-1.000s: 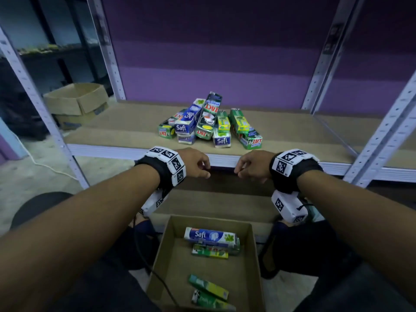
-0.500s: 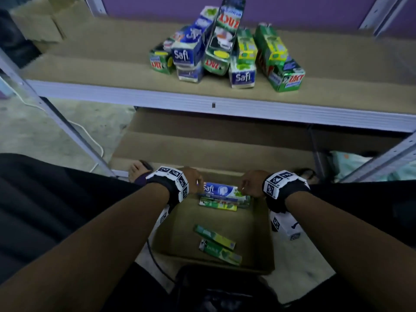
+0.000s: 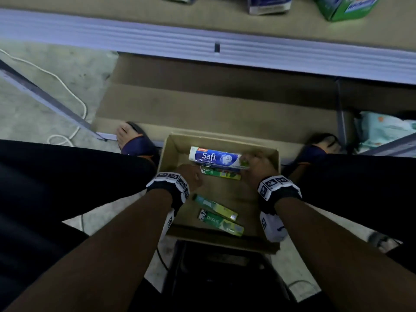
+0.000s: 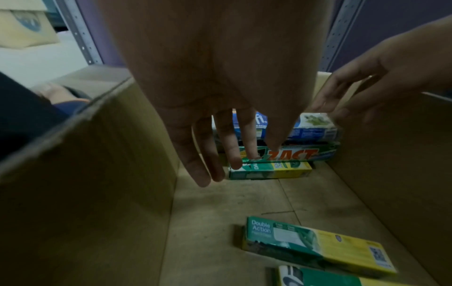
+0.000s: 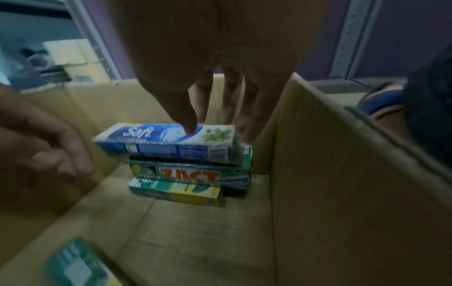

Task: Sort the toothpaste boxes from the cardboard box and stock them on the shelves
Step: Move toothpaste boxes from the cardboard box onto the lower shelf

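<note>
An open cardboard box (image 3: 171, 154) stands on the floor between my feet. At its far end a blue Safi box (image 3: 211, 156) tops a stack, over a green Zact box (image 5: 190, 176) and a green-yellow Darlie box (image 5: 181, 190). My right hand (image 5: 208, 123) pinches the Safi box's right end, thumb on top and fingers behind its far side. My left hand (image 4: 220, 164) hovers over the stack's left end with straight fingers, holding nothing. Two more green-yellow boxes (image 3: 216, 207) (image 3: 221, 222) lie at the near end.
The metal shelf edge (image 3: 202, 39) runs across the top, with stocked toothpaste boxes (image 3: 267, 5) behind it. A lower shelf board (image 3: 213, 104) lies beyond the cardboard box. Sandalled feet (image 3: 132, 140) (image 3: 319, 147) flank it. A white cable (image 3: 74, 102) trails left. A black stool (image 3: 225, 266) sits beneath me.
The view tipped down from the shelf. Both hands dropped from the shelf edge into the cardboard box, and the right hand took hold of the Safi box.
</note>
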